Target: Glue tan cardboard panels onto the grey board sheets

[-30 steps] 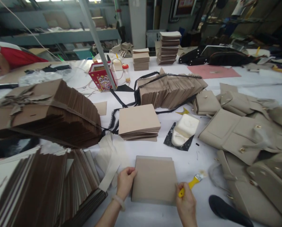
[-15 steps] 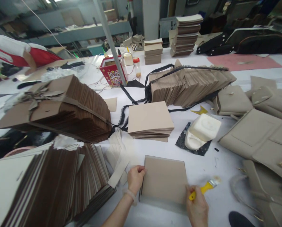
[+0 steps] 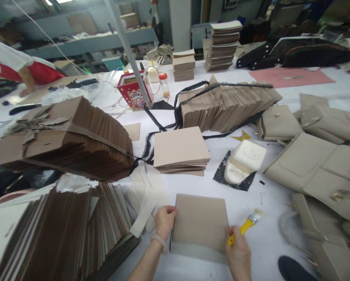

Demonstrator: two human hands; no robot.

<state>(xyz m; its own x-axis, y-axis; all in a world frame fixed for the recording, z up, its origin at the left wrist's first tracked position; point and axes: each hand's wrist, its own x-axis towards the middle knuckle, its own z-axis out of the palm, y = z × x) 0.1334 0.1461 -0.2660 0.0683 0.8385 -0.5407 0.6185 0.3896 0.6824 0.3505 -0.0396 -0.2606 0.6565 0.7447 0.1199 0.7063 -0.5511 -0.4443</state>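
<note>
A taupe rectangular panel [image 3: 200,220] lies flat before me, with a greyish strip showing along its near edge. My left hand [image 3: 165,221] pinches the panel's left edge near the upper corner. My right hand [image 3: 238,249] is at the panel's lower right edge, its fingers wrapped round the yellow handle of a paintbrush [image 3: 245,226]. The brush's pale bristles point away to the upper right. Beyond the panel sits a stack of beige rectangular pieces [image 3: 181,146]. A white plastic container [image 3: 247,158] stands on a dark scrap to the right.
Bundled brown panels [image 3: 104,140] and a large row of upright sheets [image 3: 60,230] fill the left. Taupe handbags [image 3: 315,168] crowd the right side. Strapped taupe pieces [image 3: 224,105] lie behind, near a red box [image 3: 134,91] and a metal pole. Another person's arm [image 3: 25,78] is far left.
The whole scene has shifted slightly left as the camera turned. My hands stay at the panel's two sides, the right still holding the paintbrush.
</note>
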